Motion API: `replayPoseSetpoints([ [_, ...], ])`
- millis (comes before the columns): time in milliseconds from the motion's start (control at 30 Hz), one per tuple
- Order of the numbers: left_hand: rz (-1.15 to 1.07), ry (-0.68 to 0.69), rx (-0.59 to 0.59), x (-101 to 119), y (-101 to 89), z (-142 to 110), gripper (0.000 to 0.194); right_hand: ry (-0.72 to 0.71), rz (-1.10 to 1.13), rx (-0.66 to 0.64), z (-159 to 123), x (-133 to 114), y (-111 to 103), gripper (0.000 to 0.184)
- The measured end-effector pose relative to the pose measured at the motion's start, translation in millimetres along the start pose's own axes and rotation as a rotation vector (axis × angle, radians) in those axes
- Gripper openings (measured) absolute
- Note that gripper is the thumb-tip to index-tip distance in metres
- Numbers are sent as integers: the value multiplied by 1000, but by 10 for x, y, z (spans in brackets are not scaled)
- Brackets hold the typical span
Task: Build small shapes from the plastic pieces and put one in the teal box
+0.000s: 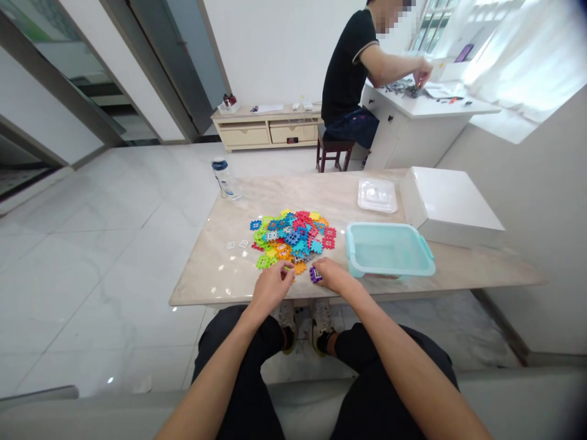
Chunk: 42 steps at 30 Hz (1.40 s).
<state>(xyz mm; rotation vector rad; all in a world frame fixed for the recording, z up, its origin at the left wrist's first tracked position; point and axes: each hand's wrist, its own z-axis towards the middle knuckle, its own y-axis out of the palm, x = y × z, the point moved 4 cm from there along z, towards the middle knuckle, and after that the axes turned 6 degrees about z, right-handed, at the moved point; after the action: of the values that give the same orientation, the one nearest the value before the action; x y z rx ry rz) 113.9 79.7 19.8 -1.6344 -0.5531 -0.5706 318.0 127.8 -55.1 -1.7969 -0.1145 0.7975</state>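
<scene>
A heap of colourful interlocking plastic waffle blocks (pixel 291 238) lies on the marble tabletop (pixel 220 263), close to its near edge. My left hand (pixel 275 284) sits at the heap's near side, its fingertips pinching a small green block (pixel 287 267). My right hand (pixel 332 275) holds a purple block (pixel 314 275) at its fingertips, a short gap from my left hand. A few white outline pieces (pixel 237 244) lie apart, left of the heap. To the right of my right hand stands an open teal plastic box (pixel 389 256).
A clear plastic lid (pixel 376 195) and a white box (pixel 452 208) lie at the table's far right. A water bottle (pixel 225 179) stands at the far left corner. Behind, a person (pixel 348 73) sits on a stool working at a white desk (pixel 426 107).
</scene>
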Motion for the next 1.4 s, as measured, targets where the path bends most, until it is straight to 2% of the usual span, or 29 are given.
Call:
replayPoseSetpoints([
  [133,-284,-41,-19,-86,46,85,20,-17,134,114,17,-46,-183,39],
  [300,-728,-234,-128,-48,56,103,45,-125,527,378,-74,-221,-521,48],
  [433,-1120,-335,-264,84,88,60,51,-211,732,441,-119,-434,-608,51],
  [533,-1281,-390,-280,126,106,57,43,-225,817,453,-110,-526,-601,54],
  [700,-1340,-407,-267,136,124,81,31,-254,851,460,-116,-589,-632,57],
  [900,-1328,-437,-265,123,141,72,31,-291,757,469,-190,-640,-734,56],
  [1033,-1268,-413,-308,104,167,70,37,-302,727,432,-208,-653,-739,57],
  [1233,-1182,-314,-370,131,206,58,55,-310,696,380,-236,-699,-709,53],
  [1400,-1195,-245,-360,214,199,43,59,-323,713,415,-260,-698,-734,49],
])
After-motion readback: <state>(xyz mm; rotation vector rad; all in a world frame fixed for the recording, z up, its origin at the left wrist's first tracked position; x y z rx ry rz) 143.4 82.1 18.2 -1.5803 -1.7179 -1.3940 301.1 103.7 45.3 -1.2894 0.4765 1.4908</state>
